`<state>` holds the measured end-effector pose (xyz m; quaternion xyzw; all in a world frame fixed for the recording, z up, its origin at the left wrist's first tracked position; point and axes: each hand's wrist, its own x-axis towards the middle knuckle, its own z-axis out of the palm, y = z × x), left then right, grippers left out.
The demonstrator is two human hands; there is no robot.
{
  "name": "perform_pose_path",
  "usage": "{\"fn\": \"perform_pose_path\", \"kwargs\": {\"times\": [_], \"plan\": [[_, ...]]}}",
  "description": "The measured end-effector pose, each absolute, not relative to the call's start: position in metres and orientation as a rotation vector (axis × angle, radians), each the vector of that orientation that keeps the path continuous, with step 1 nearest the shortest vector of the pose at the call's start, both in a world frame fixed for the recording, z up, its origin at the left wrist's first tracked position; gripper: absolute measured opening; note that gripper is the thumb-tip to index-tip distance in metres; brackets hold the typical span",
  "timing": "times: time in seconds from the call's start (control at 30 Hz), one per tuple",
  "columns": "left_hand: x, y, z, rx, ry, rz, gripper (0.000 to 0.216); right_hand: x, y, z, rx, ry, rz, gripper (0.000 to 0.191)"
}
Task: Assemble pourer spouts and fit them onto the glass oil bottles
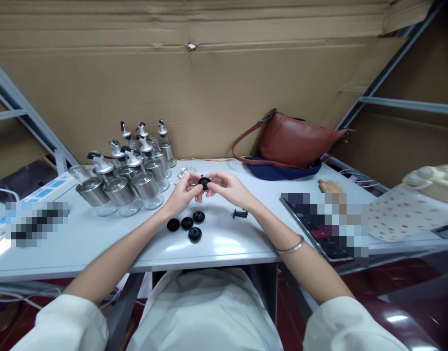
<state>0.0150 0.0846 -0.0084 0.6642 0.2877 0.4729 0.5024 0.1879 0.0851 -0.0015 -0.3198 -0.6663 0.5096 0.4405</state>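
Note:
Between my two hands, above the middle of the table, is a round black plastic cap (204, 183). My left hand (187, 189) pinches its left edge with thumb and fingers. On the other side my right hand (224, 186) grips the cap's right edge. Several similar black caps, among them one lying nearest me (195, 234), rest on the table below my hands. A small black plastic part (240, 213) lies under my right forearm. Behind my left hand are clear or silvery small pieces (185, 171), partly hidden.
Several glass and steel bottles with pourer tops (145, 187) crowd the left of the table (224, 253). A brown leather bag (297, 139) sits on dark blue cloth (282, 168) at the back right. A dark flat box (311, 224), partly blurred, lies on the right. Cardboard (216, 97) walls the back.

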Motion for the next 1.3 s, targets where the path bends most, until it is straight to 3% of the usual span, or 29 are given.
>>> {"fn": "perform_pose_path", "kwargs": {"times": [0.7, 1.3], "plan": [[0.012, 0.085, -0.011, 1.640, 0.691, 1.103, 0.038, 0.188, 0.080, 0.004, -0.743, -1.688, 1.308, 0.026], [0.014, 0.082, -0.013, 1.684, 0.755, 1.075, 0.034, 0.188, 0.074, 0.008, -0.838, -1.831, 1.152, 0.019]]}}
